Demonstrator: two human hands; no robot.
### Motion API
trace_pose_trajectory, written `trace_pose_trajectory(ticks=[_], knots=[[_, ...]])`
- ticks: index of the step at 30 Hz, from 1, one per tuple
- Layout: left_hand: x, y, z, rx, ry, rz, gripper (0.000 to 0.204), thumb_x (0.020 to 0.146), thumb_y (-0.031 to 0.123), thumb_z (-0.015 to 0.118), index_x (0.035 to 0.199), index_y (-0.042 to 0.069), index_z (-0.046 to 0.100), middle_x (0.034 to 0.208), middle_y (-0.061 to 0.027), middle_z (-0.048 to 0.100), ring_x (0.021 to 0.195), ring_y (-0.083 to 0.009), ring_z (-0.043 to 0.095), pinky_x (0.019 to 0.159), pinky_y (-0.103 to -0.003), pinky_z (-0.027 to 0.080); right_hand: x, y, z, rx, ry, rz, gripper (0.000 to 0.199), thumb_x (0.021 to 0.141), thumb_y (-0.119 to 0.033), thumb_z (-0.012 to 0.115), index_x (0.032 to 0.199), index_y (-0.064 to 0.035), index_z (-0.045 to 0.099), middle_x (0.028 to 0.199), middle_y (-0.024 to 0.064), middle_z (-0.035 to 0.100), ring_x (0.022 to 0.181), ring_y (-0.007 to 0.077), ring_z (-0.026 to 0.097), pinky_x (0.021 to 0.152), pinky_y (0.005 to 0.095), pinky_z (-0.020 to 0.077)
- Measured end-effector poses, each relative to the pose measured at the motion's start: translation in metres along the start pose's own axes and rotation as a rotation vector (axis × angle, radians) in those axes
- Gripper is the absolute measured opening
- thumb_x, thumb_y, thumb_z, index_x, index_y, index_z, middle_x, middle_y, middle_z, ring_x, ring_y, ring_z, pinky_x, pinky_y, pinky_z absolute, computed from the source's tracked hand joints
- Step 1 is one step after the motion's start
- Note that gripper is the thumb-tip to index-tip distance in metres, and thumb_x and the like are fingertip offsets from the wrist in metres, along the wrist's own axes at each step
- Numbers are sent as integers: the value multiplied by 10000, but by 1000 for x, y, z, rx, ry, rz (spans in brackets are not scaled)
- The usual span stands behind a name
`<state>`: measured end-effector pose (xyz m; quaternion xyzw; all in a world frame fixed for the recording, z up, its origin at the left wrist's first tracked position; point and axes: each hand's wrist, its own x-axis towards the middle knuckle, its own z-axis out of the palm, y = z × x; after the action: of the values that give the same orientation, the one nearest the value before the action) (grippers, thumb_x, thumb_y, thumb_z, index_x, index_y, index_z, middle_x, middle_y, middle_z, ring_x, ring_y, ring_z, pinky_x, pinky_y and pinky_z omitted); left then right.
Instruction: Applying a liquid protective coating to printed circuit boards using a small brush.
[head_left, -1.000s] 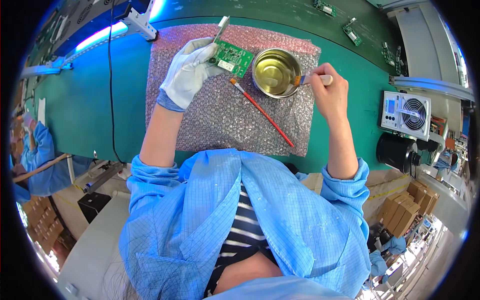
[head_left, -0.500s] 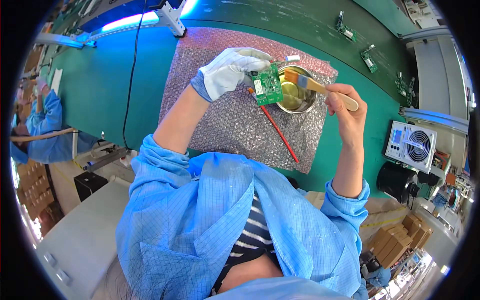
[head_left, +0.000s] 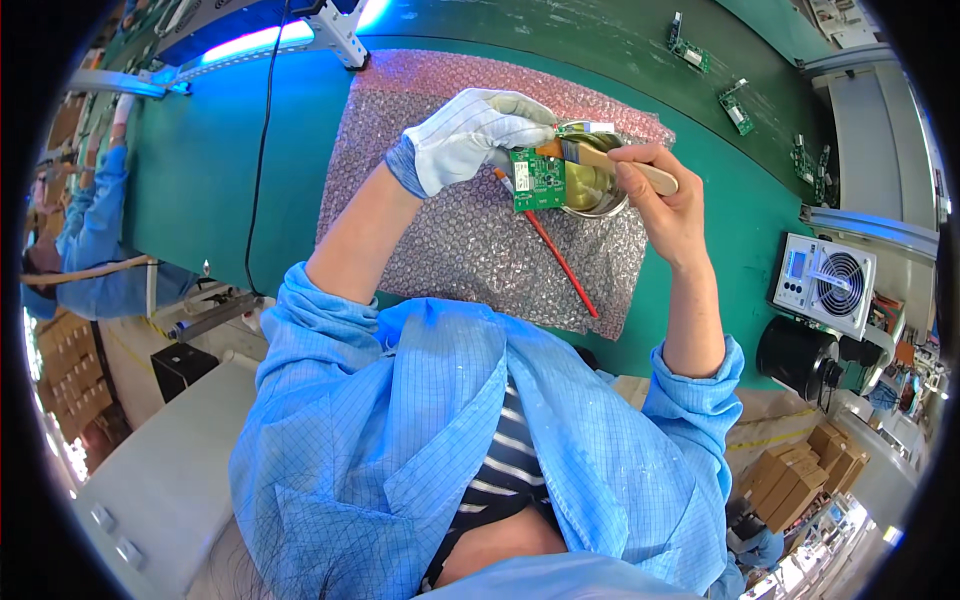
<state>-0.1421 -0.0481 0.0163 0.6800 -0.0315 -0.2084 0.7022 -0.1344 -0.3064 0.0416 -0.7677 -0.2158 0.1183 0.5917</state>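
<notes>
Lowered since earlier, the gloved left hand (head_left: 470, 138) pinches a small green circuit board (head_left: 538, 182); the bare right hand (head_left: 668, 200) grips a wooden-handled flat brush (head_left: 608, 162) touching it.

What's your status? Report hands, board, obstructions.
Left hand, gloved, holds green circuit board above metal bowl. Right hand holds brush at board's top edge. Red-handled brush lies on bubble wrap.
</notes>
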Motion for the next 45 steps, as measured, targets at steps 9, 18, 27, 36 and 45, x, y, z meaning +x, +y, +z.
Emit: trace_pose_trajectory(ticks=[9,18,27,36,45], knots=[[4,-27,-15,361,130,425,366,893,254,649,1163,7,625,1106,-93,627,983,-163,634,765,-319,575,-25,9,15,-115,76,-7,195,915,-212,639,986,-31,648,735,-27,586,632,34,492,547,195,378],[0,-9,-9,-75,207,146,377,892,246,664,1169,-4,615,1152,-85,618,1015,-159,628,779,-309,574,-28,6,17,-150,127,-46,154,908,-161,628,954,-14,642,701,-19,576,620,37,487,546,208,374],[-1,-5,-2,29,233,198,482,852,367,691,1159,2,621,1035,-100,648,926,-181,666,778,-329,579,-10,-8,34,-184,194,-280,97,900,-69,610,960,4,629,757,29,597,669,66,538,573,215,408],[-4,-8,-3,-86,247,86,418,887,295,661,1181,4,602,1071,-94,641,971,-182,649,804,-330,560,-8,-7,36,-409,-11,-406,101,852,-16,611,950,5,616,807,133,612,681,270,613,623,333,477],[-4,-5,1,-70,203,112,436,883,310,656,1189,5,599,1076,-93,639,984,-179,645,801,-326,558,3,-10,42,-272,82,-360,107,842,-21,609,946,0,622,805,130,609,732,252,624,649,322,478]])
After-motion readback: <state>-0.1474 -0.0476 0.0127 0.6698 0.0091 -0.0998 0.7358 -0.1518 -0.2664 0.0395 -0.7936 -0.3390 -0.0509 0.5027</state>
